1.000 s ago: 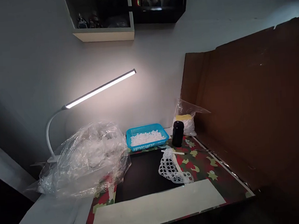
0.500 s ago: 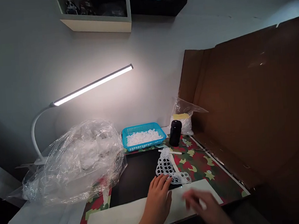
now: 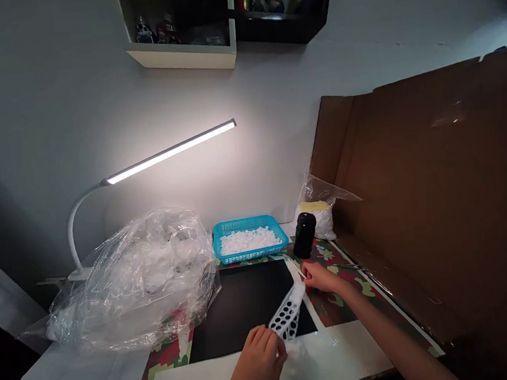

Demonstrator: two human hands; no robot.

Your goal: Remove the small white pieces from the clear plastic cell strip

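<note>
My left hand [image 3: 260, 358] is closed on the lower end of a white perforated plastic piece [image 3: 285, 312] with rows of round holes. The piece is tilted up over the front of the black mat [image 3: 240, 297]. My right hand [image 3: 318, 276] reaches out past it, its fingers pinching the near end of a thin pale stick-like tool [image 3: 294, 266]. The exact kind of tool cannot be made out. Just behind my right hand stands a dark, capped bottle [image 3: 305, 235]. A blue basket [image 3: 251, 255] of small white pieces [image 3: 249, 239] sits at the back.
A large clear plastic bag [image 3: 141, 282] bulges on the left beside a lit lamp [image 3: 172, 152]. A smaller bag of white material [image 3: 322, 219] rests behind the bottle. Tall brown cardboard [image 3: 423, 199] walls off the right side. A pale strip [image 3: 199, 379] lies along the front edge.
My left hand has taken hold of the perforated piece and tilted it up off the mat. My right hand has moved forward from the front edge to the pale stick-like tool and pinched it.
</note>
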